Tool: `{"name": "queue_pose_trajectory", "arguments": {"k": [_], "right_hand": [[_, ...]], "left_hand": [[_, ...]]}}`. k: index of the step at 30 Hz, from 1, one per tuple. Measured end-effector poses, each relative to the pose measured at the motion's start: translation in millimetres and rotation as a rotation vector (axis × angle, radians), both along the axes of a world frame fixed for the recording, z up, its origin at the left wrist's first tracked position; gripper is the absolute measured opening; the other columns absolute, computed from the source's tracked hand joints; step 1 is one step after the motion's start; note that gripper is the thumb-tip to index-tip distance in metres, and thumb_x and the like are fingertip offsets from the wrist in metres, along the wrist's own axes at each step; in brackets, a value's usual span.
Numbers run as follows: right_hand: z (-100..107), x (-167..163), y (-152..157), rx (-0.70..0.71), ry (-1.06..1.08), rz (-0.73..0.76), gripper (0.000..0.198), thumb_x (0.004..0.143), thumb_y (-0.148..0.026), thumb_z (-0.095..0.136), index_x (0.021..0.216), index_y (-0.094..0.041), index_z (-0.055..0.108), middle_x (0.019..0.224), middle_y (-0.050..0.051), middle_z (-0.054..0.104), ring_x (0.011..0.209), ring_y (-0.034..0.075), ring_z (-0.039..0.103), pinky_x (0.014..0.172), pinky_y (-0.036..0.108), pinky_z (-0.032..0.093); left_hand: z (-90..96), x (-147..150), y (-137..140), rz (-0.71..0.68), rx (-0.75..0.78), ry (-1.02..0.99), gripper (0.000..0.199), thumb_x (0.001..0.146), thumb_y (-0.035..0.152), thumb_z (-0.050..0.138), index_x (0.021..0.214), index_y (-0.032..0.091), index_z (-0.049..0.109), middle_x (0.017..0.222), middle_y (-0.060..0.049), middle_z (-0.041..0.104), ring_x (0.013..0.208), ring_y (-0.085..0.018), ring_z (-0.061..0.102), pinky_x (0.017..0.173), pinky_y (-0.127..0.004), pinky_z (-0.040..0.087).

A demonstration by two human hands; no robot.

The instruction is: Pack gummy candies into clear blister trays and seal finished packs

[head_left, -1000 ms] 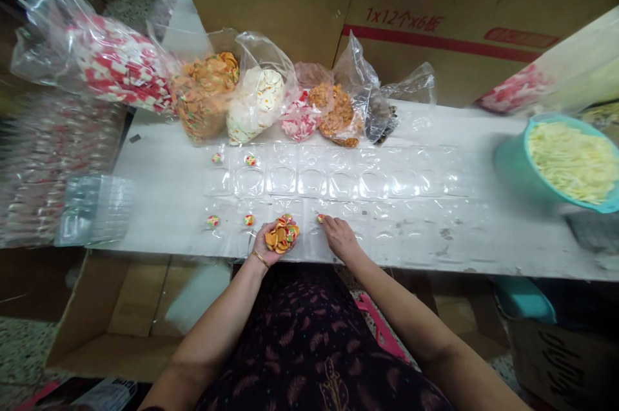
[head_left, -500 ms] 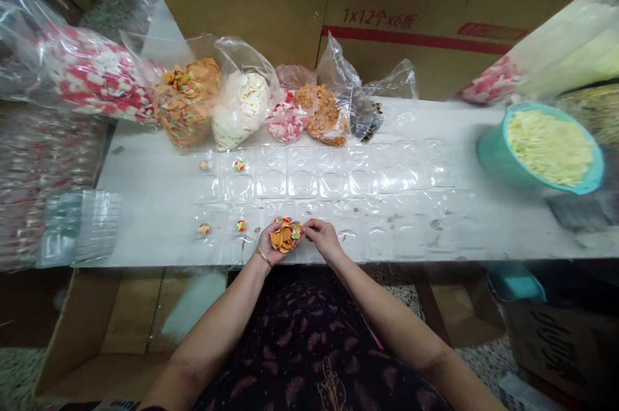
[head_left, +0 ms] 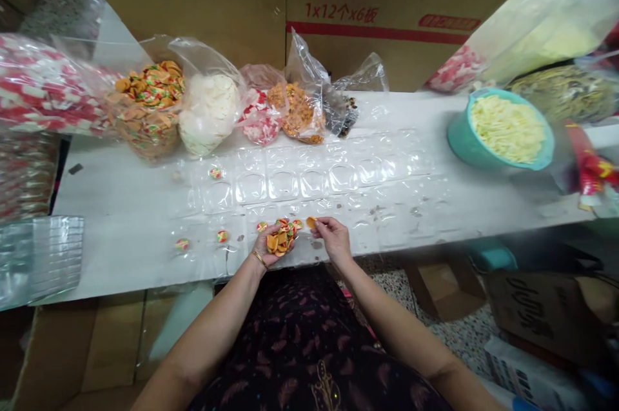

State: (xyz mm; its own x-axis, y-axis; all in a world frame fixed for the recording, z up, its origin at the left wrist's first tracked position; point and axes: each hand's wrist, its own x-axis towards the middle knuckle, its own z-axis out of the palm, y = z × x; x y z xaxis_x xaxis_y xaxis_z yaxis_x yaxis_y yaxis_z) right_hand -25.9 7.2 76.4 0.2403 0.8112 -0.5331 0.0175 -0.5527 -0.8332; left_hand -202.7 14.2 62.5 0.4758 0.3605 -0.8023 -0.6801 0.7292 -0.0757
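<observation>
My left hand (head_left: pixel 262 246), palm up and fingers curled, cradles a pile of small orange discs (head_left: pixel 280 242) with red, green and white faces. Just to its right, my right hand (head_left: pixel 337 242) pinches a single orange disc (head_left: pixel 311 222) between thumb and fingertips, over the clear plastic trays. Single discs rest apart on the trays: one patterned disc (head_left: pixel 182 244) at front left, another disc (head_left: pixel 222 236) beside it, and a disc (head_left: pixel 262 226) close to my left fingers. Farther back lies one more disc (head_left: pixel 215 173). Clear moulded trays (head_left: pixel 251 188) run in rows along the white table.
Behind the trays stand a bag of similar discs (head_left: pixel 149 111), a bag of white pieces (head_left: pixel 210 108) and several other bags. A turquoise basin (head_left: pixel 461 140) of pale shreds is at right. Large cartons (head_left: pixel 387 53) wall the back. Stacked clear trays (head_left: pixel 58 256) sit at left.
The view has swung right, so the table's things appear farther left. My right hand has drawn away from the pile with one disc in its pinch. My left hand still holds the pile.
</observation>
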Motion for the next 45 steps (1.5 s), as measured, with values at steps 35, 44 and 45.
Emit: {"name": "queue_pose_trajectory", "arguments": {"k": [35, 44, 45], "right_hand": [[-36.5, -28.4, 62.4, 0.024, 0.074, 0.168, 0.019, 0.059, -0.032, 0.061, 0.071, -0.018, 0.059, 0.056, -0.003, 0.056, 0.05, 0.011, 0.049, 0.051, 0.024, 0.041], [-70.7, -73.2, 194.9, 0.179, -0.671, 0.481, 0.022, 0.075, -0.02, 0.044, 0.086, -0.015, 0.062, 0.083, 0.004, 0.062, 0.075, 0.014, 0.056, 0.071, 0.026, 0.042], [-71.7, -73.1, 199.3, 0.19, -0.721, 0.518, 0.024, 0.076, -0.019, 0.043, 0.088, -0.015, 0.063, 0.088, 0.005, 0.061, 0.079, 0.014, 0.056, 0.074, 0.026, 0.041]], "left_hand": [[2.7, -25.2, -9.3, 0.076, 0.009, 0.069, 0.02, 0.076, 0.018, 0.05, 0.095, 0.017, 0.055, 0.085, -0.007, 0.065, 0.077, -0.021, 0.064, 0.059, -0.031, 0.051], [19.2, -77.5, -30.6, 0.273, 0.002, 0.182, 0.027, 0.078, 0.019, 0.049, 0.105, 0.021, 0.052, 0.091, -0.006, 0.064, 0.078, -0.021, 0.064, 0.057, -0.031, 0.051], [20.6, -80.9, -31.5, 0.287, 0.004, 0.189, 0.029, 0.078, 0.019, 0.049, 0.107, 0.021, 0.051, 0.091, -0.006, 0.064, 0.078, -0.021, 0.064, 0.056, -0.03, 0.051]]}}
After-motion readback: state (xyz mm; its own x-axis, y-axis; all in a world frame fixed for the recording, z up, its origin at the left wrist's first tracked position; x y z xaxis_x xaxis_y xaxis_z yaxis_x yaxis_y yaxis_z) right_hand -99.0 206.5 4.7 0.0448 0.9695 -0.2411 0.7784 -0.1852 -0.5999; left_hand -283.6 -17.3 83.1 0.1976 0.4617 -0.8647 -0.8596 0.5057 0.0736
